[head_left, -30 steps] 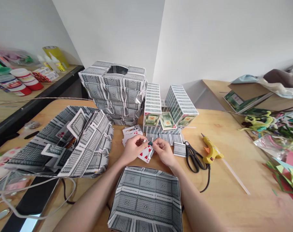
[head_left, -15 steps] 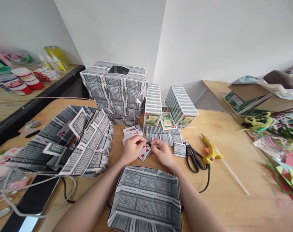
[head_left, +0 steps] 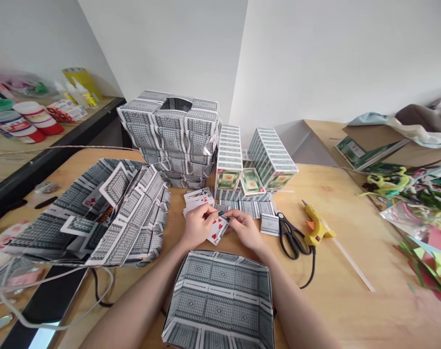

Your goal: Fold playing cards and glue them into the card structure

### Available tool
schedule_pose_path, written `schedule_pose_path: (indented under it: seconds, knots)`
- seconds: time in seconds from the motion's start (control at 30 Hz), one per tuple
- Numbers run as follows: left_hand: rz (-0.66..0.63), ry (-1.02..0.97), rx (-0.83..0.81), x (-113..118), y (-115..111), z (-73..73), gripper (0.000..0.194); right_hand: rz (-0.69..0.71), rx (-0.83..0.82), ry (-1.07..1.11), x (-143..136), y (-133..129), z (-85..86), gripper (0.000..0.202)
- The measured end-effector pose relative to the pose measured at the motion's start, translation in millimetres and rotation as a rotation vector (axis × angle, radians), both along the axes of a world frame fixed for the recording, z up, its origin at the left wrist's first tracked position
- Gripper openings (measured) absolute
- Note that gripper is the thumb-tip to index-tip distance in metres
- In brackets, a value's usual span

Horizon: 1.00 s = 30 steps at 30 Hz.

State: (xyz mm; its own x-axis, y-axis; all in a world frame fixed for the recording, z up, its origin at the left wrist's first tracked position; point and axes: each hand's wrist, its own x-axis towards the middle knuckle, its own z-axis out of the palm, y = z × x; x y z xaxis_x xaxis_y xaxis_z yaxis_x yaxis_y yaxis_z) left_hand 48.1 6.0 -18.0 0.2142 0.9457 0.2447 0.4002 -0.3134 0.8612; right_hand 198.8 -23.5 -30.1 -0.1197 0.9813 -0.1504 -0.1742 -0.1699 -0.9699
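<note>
A playing card with red hearts [head_left: 216,232] is pinched between my two hands over the table. My left hand [head_left: 199,227] has closed fingers at its upper left edge, and my right hand [head_left: 245,229] grips its right side, where a strip looks folded up. Dark nails show at the fingertips. Loose face-up cards [head_left: 196,196] lie just behind my left hand. In front of my forearms stands an open box made of cards [head_left: 220,295]. Folded cards [head_left: 254,208] lie in a row behind my right hand, with another folded card [head_left: 270,224] beside them.
Black scissors [head_left: 295,237] and a yellow glue gun [head_left: 317,228] lie on the right. A tall card-covered box [head_left: 180,140] and stacked card packs [head_left: 229,150] stand behind. A card-covered container [head_left: 133,218] with loose cards is on the left, near white cables [head_left: 60,324].
Both hands stay in place on the card, with only small finger shifts at its upper edge. The view has moved slightly.
</note>
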Motion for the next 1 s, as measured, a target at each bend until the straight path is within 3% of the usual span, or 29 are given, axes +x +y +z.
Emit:
schedule_pose_path:
  seconds: [0.27, 0.57, 0.7, 0.83, 1.0]
  knots:
    - [0.062, -0.058, -0.085, 2, 2, -2.0, 0.015, 0.112, -0.044, 0.125, 3, -1, 2.0, 0.014]
    - [-0.070, -0.189, -0.154, -1, 3, -4.7, 0.019, -0.151, 0.032, 0.053, 1, 1, -8.1, 0.025]
    - [-0.111, -0.022, -0.116, -1, 2, -4.5, 0.019, -0.245, 0.038, 0.086, 3, 3, -9.1, 0.025]
    - [-0.058, 0.080, -0.079, 0, 3, -4.0, 0.016, -0.256, 0.056, 0.106, 2, 3, -6.7, 0.023]
    - [0.034, -0.025, -0.081, 0, 2, -5.4, 0.016, -0.240, 0.072, 0.098, 2, 4, -4.6, 0.027]
